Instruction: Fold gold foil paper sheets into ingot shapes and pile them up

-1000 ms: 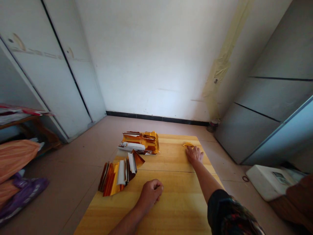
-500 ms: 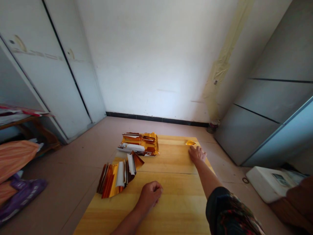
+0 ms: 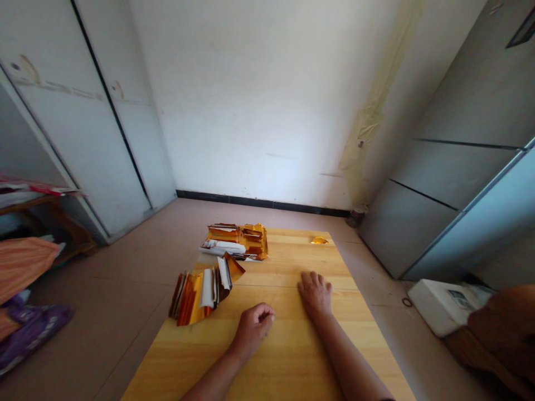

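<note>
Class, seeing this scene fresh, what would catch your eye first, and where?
Probably the shiny gold and white fanned stack of folded sheets on the left side of the pale wooden table, with a similar gold and white bundle beyond it. Next, perhaps, the small shiny gold piece near the far right corner. Then the bare left hand, loosely curled, and bare right hand, palm down, over the table's middle.

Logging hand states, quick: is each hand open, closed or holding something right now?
Left hand: loosely curled closed, nothing seen in it.
Right hand: open, palm down, nothing seen held.
</note>
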